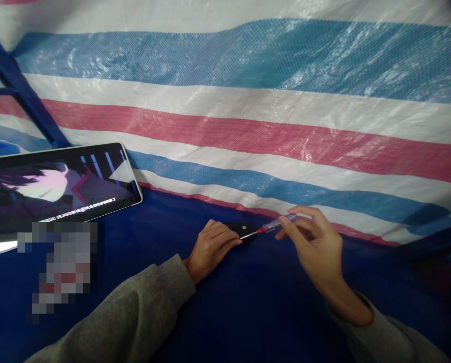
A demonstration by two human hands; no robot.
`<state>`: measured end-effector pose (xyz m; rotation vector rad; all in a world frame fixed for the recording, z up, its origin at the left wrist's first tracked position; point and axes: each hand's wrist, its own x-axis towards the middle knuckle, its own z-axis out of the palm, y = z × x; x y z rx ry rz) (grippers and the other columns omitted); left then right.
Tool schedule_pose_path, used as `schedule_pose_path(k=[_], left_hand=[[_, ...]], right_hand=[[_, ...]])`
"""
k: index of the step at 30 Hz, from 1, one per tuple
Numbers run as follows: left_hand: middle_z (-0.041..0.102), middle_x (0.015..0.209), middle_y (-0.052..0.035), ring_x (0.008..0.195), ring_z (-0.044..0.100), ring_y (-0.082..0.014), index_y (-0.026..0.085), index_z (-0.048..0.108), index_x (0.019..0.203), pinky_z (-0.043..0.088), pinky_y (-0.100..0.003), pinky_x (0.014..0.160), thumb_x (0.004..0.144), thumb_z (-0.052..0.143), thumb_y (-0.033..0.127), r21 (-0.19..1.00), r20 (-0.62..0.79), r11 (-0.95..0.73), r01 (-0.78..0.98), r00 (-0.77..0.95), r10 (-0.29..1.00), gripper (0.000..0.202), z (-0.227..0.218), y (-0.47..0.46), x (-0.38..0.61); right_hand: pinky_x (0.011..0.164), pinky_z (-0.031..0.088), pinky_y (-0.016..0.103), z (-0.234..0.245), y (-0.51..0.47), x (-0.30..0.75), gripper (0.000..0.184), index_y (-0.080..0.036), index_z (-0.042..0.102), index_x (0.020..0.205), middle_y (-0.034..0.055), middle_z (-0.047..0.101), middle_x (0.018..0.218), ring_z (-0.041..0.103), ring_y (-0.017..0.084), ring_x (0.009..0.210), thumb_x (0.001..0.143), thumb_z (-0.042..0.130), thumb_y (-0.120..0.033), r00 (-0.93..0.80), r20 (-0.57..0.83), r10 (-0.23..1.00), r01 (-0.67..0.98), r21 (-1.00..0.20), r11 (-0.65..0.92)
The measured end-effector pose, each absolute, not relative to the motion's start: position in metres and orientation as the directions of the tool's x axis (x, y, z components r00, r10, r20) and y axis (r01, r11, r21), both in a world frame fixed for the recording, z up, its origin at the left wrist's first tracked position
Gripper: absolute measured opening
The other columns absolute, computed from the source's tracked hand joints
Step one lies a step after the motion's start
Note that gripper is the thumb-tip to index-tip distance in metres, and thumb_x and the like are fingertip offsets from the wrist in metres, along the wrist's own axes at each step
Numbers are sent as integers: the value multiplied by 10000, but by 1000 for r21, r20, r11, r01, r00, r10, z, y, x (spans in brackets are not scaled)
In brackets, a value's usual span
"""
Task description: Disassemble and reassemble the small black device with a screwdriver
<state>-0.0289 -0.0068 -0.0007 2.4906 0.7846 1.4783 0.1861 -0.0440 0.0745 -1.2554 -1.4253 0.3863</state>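
Note:
My right hand (319, 247) pinches a small screwdriver (276, 223) by its clear handle. The screwdriver has a red collar and a thin metal shaft that slants down to the left. Its tip ends at the fingertips of my left hand (213, 244). Those fingers are closed over the near left side of a flat black object (248, 228) with a small round silvery spot on it. Its kind is not clear, as my left hand covers part of it. Whether a screw sits at the tip is too small to tell.
A tablet (127, 194) playing a cartoon with subtitles stands at the left on the dark blue surface (240, 312). In front of it lies a pixelated, blurred-out item (66, 272). Striped plastic sheeting (225, 131) hangs behind, with blue frame bars (32, 101) at the left.

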Motion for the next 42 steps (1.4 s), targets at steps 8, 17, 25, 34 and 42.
schedule_pose_path(k=[8,17,25,34,42], left_hand=[[675,780,-4,741,588,-127,169,642,871,387,-296,717,878,653,268,374,762,-844,384,392,515,100,0,-7,-30],[675,783,-3,736,590,-129,174,634,876,382,-299,718,875,659,251,372,770,-843,388,377,514,81,0,-6,-30],[672,784,-1,728,593,-125,170,632,867,390,-296,715,872,662,257,375,769,-840,392,375,518,93,0,-8,-30],[657,795,-7,719,567,-121,173,611,885,388,-285,709,945,541,307,390,738,-820,418,391,550,163,-1,-3,-29],[632,809,-10,739,542,-130,173,585,888,373,-283,705,966,493,329,390,691,-797,462,424,585,198,0,-3,-28]], right_hand=[[549,472,234,71,-47,185,240,-223,559,976,-47,665,583,624,122,521,802,698,-314,202,537,819,456,-792,406],[573,486,238,69,-48,183,232,-226,561,981,-54,665,593,635,121,532,805,698,-289,195,570,798,467,-769,436],[597,503,261,66,-50,181,213,-220,563,971,-44,680,627,670,142,573,812,691,-283,138,601,787,524,-719,457],[618,516,301,67,-51,182,224,-221,561,973,-33,681,626,672,165,577,812,689,-311,157,591,791,542,-721,431],[615,518,282,69,-48,185,228,-223,565,971,-39,676,625,671,153,578,804,698,-302,168,577,800,515,-743,428]])
